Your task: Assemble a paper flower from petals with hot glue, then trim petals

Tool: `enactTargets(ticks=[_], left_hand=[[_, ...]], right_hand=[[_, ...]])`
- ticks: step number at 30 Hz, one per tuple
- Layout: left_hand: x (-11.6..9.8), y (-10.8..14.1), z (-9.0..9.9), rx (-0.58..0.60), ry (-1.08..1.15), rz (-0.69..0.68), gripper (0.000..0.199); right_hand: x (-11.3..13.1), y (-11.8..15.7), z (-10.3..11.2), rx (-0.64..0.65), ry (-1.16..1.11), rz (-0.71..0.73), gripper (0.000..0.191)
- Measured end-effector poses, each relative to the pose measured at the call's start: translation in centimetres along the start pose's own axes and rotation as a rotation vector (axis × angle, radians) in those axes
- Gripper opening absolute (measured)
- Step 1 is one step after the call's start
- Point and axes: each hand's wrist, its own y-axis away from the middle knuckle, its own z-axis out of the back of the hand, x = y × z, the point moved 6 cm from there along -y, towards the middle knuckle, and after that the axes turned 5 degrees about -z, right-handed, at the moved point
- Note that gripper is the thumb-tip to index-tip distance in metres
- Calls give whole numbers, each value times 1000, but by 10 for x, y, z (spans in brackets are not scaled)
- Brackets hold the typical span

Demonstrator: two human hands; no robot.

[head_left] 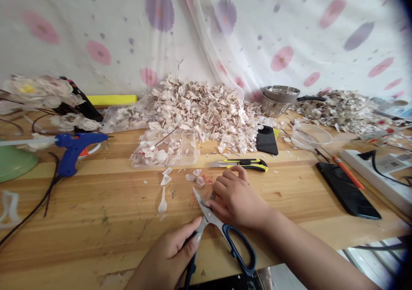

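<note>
Blue-handled scissors (210, 216) are spread apart low in the middle of the head view. My left hand (177, 249) is closed on one handle near the pivot, thumb and fingers pressed together. My right hand (236, 197) is curled beside the blades, its thumb by the metal near the pivot; whether it grips anything between its fingers is hidden. Just beyond the blade tip lie small pale petals (200, 181), with some red bits. To their left is a white petal (162, 202) with a long narrow stem. A yellow and black utility knife (247, 164) lies past my right hand.
A large heap of dried petals (199, 109) fills the back, behind a clear divided box (188, 148). On the left lies a blue glue gun (69, 152). A black phone (347, 191) and a white power strip (380, 174) are at the right, metal bowls (280, 99) behind.
</note>
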Motion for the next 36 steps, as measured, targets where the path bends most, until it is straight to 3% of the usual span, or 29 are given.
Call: enactTargets(ticks=[5, 11, 16, 21, 25, 32, 36], left_hand=[[-3, -2, -1, 16, -98, 2, 56], [2, -1, -4, 27, -27, 25, 65], [5, -1, -1, 4, 47, 45, 71], [4, -1, -1, -14, 105, 23, 65], [5, 2, -2, -9, 113, -9, 61], [3, 2, -2, 19, 64, 0, 61], [12, 3, 1, -43, 98, 37, 68]], right_hand=[[1, -1, 0, -14, -1, 26, 22], [2, 0, 2, -104, -28, 85, 28], [-7, -3, 0, -101, -207, 16, 27], [-14, -3, -6, -51, -387, -50, 26], [-25, -2, -5, -90, -523, -157, 31], [-38, 0, 7, -183, -492, -195, 24], [-39, 1, 8, -94, -435, -164, 13]])
